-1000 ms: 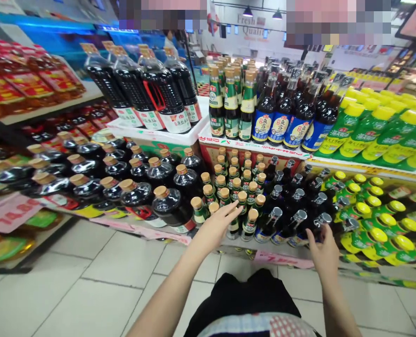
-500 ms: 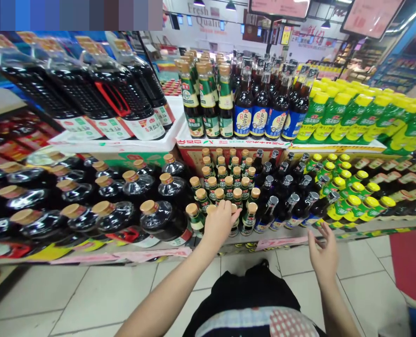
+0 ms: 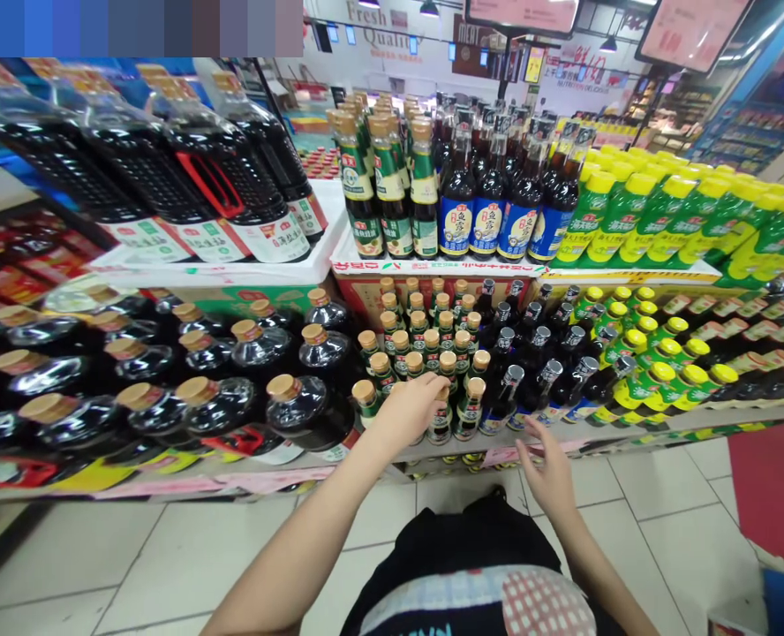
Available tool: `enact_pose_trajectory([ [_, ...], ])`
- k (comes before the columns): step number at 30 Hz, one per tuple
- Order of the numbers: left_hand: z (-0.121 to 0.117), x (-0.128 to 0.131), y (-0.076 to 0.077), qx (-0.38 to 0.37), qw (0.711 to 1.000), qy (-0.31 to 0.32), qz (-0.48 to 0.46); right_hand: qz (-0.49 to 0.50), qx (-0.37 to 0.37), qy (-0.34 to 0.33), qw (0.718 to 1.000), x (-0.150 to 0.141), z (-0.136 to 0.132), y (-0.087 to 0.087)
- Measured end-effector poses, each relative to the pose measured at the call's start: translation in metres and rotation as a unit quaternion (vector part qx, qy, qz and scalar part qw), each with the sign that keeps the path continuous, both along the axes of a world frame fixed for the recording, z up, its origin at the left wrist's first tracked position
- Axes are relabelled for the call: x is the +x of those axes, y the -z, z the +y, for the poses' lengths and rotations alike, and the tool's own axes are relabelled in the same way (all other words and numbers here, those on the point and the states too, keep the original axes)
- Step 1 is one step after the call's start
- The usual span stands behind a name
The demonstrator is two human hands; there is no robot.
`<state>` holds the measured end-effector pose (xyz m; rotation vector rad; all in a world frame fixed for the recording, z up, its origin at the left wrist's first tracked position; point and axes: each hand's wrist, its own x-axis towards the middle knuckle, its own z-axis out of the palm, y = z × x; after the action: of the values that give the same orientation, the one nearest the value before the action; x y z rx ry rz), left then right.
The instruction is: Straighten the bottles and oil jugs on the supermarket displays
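Note:
My left hand (image 3: 413, 408) reaches over the front row of small green-labelled sauce bottles with tan caps. Its fingers are bent around the top of one sauce bottle (image 3: 440, 429), hiding most of the cap. Beside it stands another such bottle (image 3: 470, 410), apart from the fingers. My right hand (image 3: 547, 468) is held in the air before the shelf edge, fingers apart and nothing in it. Nearest to it are the dark bottles with silver caps and blue labels (image 3: 501, 402).
Large dark sauce bottles with tan caps (image 3: 305, 411) fill the shelf's left side. Yellow-capped green bottles (image 3: 653, 384) stand to the right. Upper trays (image 3: 418, 267) carry taller bottles. A pink strip (image 3: 279, 480) runs along the front edge above the tiled floor (image 3: 220, 548).
My right hand has moved left, towards my left hand. My left hand has shifted slightly and stays at the small bottles' front row. The view has moved a little.

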<state>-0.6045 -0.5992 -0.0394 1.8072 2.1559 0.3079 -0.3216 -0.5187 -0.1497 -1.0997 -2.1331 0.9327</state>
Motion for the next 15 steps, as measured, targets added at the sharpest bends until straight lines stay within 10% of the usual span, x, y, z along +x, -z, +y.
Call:
enact_pose_trajectory([
  [7, -0.001, 0.006, 0.006, 0.007, 1.000, -0.019, 0.010, -0.091, -0.039, -0.152, 0.984, -0.040, -0.019, 0.038],
  [15, -0.022, -0.009, 0.000, 0.124, 0.992, 0.019, 0.013, -0.274, -0.070, -0.358, 0.890, -0.081, -0.042, 0.048],
])
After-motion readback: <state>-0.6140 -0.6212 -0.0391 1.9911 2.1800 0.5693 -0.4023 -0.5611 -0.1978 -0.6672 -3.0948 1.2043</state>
